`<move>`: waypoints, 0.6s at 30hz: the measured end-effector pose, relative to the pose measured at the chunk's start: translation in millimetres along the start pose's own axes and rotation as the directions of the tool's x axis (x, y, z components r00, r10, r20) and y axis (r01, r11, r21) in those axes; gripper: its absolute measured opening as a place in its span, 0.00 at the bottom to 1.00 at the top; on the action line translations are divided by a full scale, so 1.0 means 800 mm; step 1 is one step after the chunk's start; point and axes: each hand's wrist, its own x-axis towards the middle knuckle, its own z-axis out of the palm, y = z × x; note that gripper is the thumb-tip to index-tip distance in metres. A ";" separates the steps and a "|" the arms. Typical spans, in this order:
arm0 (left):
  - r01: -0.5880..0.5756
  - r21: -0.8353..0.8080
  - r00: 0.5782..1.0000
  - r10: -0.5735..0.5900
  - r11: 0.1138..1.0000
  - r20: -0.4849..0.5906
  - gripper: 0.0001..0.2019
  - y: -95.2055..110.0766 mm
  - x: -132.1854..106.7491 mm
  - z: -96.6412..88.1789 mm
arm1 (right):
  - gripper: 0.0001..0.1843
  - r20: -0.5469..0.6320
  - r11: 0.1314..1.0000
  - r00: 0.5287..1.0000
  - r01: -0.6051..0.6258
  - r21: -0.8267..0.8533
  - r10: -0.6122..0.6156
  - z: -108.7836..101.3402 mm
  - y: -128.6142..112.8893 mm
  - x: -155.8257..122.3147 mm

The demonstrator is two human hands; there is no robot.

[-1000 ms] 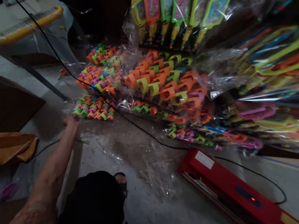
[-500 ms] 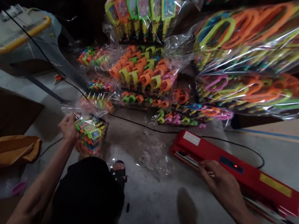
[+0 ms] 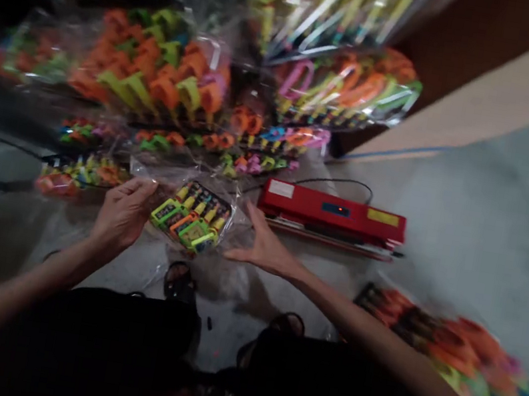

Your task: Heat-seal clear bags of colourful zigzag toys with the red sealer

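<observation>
Bag point(image 3: 191, 209), one, formerly with left hand point(image 3: 125, 212) only, now between both, so two hands attend it: red machine point(image 3: 332, 217), beyond right hand point(image 3: 266, 247), which has quit it; left, gripping bag edge; right, spread at opposite edge, contact unclear; toys point(image 3: 194, 232), bagged.

Clear crumpled bag point(image 3: 190, 211), green, orange pieces point(image 3: 193, 233) inside, slanted between hands point(image 3: 126, 210).
</observation>
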 end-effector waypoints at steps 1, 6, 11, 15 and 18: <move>0.067 0.032 0.996 -0.068 0.997 0.060 0.14 0.004 0.002 0.024 | 0.77 -0.062 0.999 0.998 0.027 0.032 -0.025 0.011 -0.005 0.006; 0.224 0.281 0.926 -0.294 0.933 0.237 0.11 -0.001 -0.001 0.114 | 0.31 -0.378 0.994 0.922 0.108 0.033 -0.088 0.005 0.021 -0.026; 0.182 0.354 0.849 -0.328 0.918 0.415 0.18 -0.060 -0.033 0.189 | 0.20 -0.509 0.997 0.859 -0.018 0.075 0.054 -0.036 0.072 -0.131; 0.204 0.284 0.850 -0.314 0.937 0.424 0.11 -0.139 -0.057 0.267 | 0.22 -0.586 0.899 0.686 -0.272 0.344 0.432 -0.083 0.110 -0.176; 0.334 0.282 0.879 -0.405 0.899 0.252 0.15 -0.207 -0.070 0.322 | 0.22 -0.519 0.758 0.570 -0.342 0.556 0.637 -0.123 0.144 -0.179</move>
